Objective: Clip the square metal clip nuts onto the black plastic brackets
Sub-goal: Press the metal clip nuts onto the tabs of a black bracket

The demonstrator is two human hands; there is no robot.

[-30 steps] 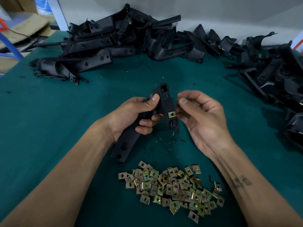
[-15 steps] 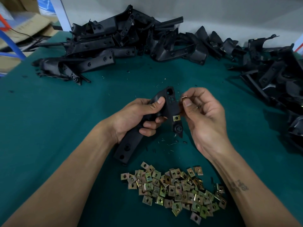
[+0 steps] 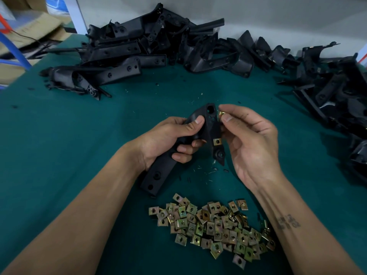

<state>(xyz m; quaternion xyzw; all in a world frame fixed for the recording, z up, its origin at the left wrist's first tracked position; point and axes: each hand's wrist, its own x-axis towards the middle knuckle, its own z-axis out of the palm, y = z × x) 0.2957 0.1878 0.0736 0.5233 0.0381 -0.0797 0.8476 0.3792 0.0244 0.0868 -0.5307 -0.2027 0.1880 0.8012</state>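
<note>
My left hand (image 3: 168,137) grips a long black plastic bracket (image 3: 158,171) around its middle, thumb on top, holding it just above the green table. One brass-coloured clip nut (image 3: 217,141) sits clipped on the bracket's right edge. My right hand (image 3: 250,135) pinches a second clip nut (image 3: 221,114) between thumb and forefinger, right against the bracket's upper right edge near its big hole. A loose heap of several clip nuts (image 3: 214,225) lies on the table in front of me.
A pile of black brackets (image 3: 129,50) runs along the back of the green table (image 3: 59,135), and another black pile (image 3: 333,92) fills the right side. Small plastic shavings (image 3: 208,173) lie under my hands. Cardboard (image 3: 35,24) and a blue frame (image 3: 17,54) stand off the table's left.
My right hand has lifted the pinched clip nut up along the bracket's right edge to its upper end. My left hand has kept its grip on the bracket.
</note>
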